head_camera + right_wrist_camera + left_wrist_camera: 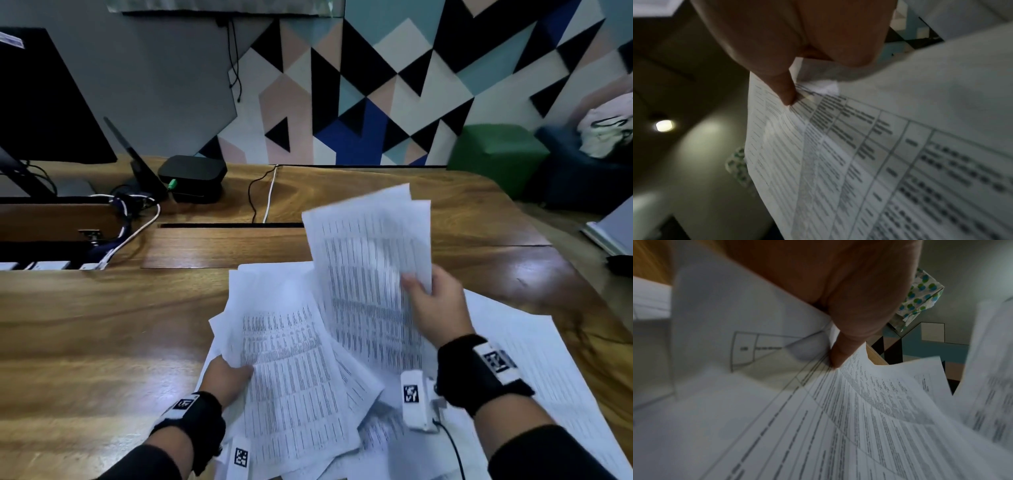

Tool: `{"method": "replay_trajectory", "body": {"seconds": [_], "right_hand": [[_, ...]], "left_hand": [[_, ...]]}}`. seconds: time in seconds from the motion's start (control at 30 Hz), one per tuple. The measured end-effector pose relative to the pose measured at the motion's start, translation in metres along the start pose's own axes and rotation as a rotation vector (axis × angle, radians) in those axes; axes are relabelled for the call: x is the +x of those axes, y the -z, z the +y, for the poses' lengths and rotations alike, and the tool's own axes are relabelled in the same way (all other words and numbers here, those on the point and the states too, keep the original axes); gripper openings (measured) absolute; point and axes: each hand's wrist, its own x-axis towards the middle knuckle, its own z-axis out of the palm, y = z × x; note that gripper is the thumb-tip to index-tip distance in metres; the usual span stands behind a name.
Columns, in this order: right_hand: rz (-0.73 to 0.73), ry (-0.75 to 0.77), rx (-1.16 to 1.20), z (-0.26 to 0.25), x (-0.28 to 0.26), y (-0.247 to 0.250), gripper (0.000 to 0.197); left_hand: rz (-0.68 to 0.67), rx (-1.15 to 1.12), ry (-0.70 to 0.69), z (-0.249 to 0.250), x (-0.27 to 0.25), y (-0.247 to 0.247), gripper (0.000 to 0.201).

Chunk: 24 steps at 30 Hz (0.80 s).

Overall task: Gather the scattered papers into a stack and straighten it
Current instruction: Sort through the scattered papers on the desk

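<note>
Both grips pinch paper edges: right hand [434, 308] lifts sheets [370, 260], left hand [227, 377] holds a fanned bundle [291, 370] beside bare desk [102, 342].

The papers [294, 370] are white sheets printed with dense tables of small dark text, lying in a loose, fanned, overlapping pile at the near right of the counter [102, 325]. A few sheets [370, 274] are lifted off the pile and tilted up toward the far side, their edges uneven. More sheets [534, 342] lie flat at the right, partly under the rest.
</note>
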Motion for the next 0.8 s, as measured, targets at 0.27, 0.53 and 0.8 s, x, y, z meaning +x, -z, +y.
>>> {"method": "replay_trajectory", "body": {"seconds": [0.27,0.53,0.8], "right_hand": [[0.288,-0.091,0.377,-0.007,0.033,-0.005,0.029],[-0.268,-0.285,-0.127,0.058,-0.027,-0.073,0.027],[-0.389,-0.447,-0.286,0.1,-0.059,-0.085,0.011]], "left_hand": [[-0.047,0.015,-0.015,0.009,-0.009,0.002,0.021],[-0.127,-0.065,0.027,0.024,-0.024,0.006,0.007],[-0.244,-0.275,0.086,0.029,-0.029,0.007,0.017]]}}
